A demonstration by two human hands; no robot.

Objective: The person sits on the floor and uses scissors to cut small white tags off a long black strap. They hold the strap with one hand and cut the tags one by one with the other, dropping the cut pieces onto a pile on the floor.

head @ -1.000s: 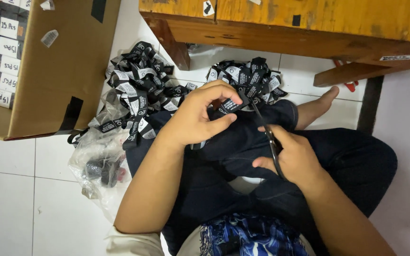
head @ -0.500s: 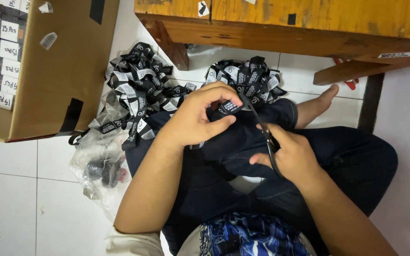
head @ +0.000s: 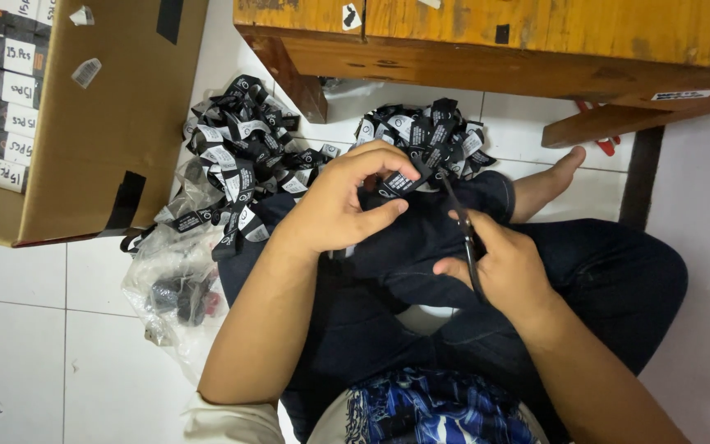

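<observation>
My left hand pinches a black ribbon label with white print, holding it over my lap. My right hand grips a pair of dark scissors, whose blades point up toward the label's right end. I sit cross-legged on the floor in dark trousers. Two heaps of black printed labels lie just beyond my knees: a larger heap at the left and a smaller heap in the middle.
An open cardboard box with stacked small packets stands at the left. A clear plastic bag with dark items lies by my left knee. A wooden bench spans the top. White floor tiles surround me.
The scissors in my right hand have edged up closer to the label held by my left hand. The view has shifted slightly.
</observation>
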